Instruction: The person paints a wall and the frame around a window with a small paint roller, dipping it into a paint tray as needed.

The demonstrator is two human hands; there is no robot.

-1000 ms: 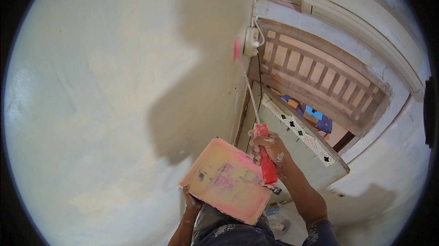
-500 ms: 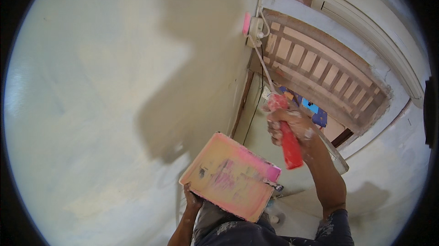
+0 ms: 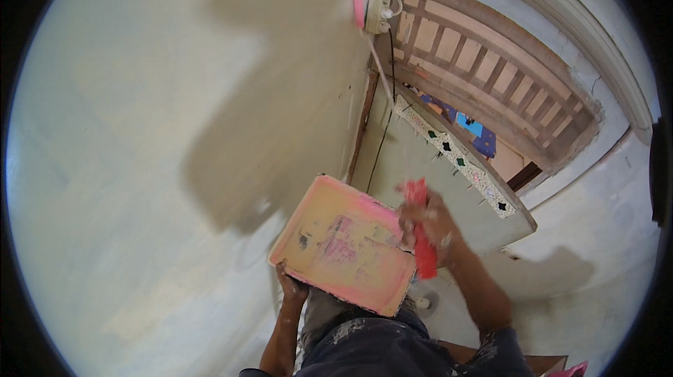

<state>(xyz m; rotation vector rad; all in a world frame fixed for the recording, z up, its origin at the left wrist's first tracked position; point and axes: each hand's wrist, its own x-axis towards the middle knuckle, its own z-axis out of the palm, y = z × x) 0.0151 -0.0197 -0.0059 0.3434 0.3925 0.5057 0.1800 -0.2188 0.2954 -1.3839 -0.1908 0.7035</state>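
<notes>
The left hand (image 3: 291, 284) grips the tray (image 3: 312, 226) at its lower left edge; the thumb lies over the rim, and the other fingers are mostly hidden under it. The tray is held tilted in front of the person's body, its near edge above the legs. The right hand (image 3: 436, 226), a little blurred, has its fingers closed around the red handle (image 3: 425, 254) of the roller (image 3: 377, 65). This handle is at the right edge of the tray; if the two touch, I cannot tell. The pink roller head (image 3: 359, 9) is far up, over the edge of the wall (image 3: 119, 131), just beside the socket (image 3: 379, 9). To its right there is only narrow room; to its left the wall stretches wide, with a shadow (image 3: 238, 145) upon it. Between the tray and the hook strip (image 3: 456, 156) on the door (image 3: 403, 149), some open space remains.
</notes>
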